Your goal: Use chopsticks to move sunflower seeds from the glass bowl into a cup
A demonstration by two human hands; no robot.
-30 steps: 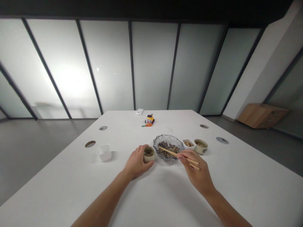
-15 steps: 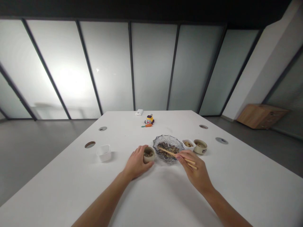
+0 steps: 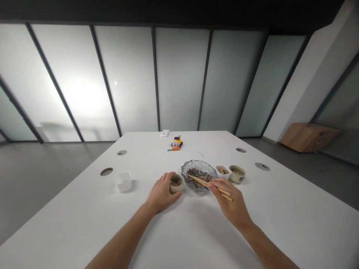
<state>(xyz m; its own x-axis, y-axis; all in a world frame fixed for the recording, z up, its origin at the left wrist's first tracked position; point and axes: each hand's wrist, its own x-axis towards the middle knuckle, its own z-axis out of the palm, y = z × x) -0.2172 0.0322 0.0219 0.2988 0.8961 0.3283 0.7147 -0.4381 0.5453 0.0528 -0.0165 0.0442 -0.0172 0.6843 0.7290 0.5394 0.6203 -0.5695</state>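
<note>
My left hand (image 3: 162,192) is wrapped round the side of a small beige ceramic cup (image 3: 177,186), which stands on the table with some dark, seed-like bits inside. Beside it is a scalloped clear glass bowl (image 3: 184,166) holding a heap of dark striped pieces that look like sunflower seeds (image 3: 198,173). A pair of wooden chopsticks (image 3: 200,181) is gripped in my right hand (image 3: 228,198). Their tips reach down to the seeds at the bowl's left part; whether anything is pinched between them I cannot tell.
Right of the bowl stand a white dish (image 3: 223,172) of pale pieces and a second beige cup (image 3: 237,174). A white plastic container (image 3: 123,182) sits at left. Farther back lie a yellow toy vehicle (image 3: 177,141), an orange carrot-shaped item (image 3: 175,149) and a white box (image 3: 165,133).
</note>
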